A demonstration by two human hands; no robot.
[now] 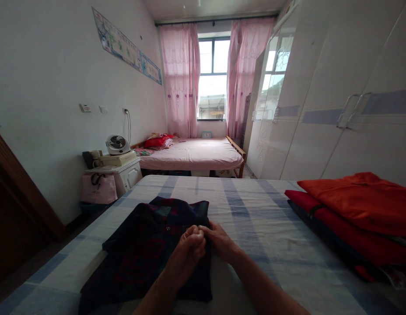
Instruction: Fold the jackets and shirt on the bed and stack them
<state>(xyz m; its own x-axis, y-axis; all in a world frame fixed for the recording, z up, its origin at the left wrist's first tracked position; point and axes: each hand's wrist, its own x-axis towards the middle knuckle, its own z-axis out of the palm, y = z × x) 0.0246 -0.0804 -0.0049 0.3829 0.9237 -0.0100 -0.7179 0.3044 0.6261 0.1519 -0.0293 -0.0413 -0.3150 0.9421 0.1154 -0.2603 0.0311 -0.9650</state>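
No word or number can be read with certainty. A line of small dark print stands on the front of the pink bag (98, 189), beside the bedside cabinet (132, 176), but it is too blurred to spell out. The long picture strip (127, 49) on the left wall bears faint marks near its lower right end; whether they are writing cannot be told. The small blue-edged clock (207, 134), at the far edge of the pink-sheeted bed (193, 153), has a pale face whose figures are too small to read.
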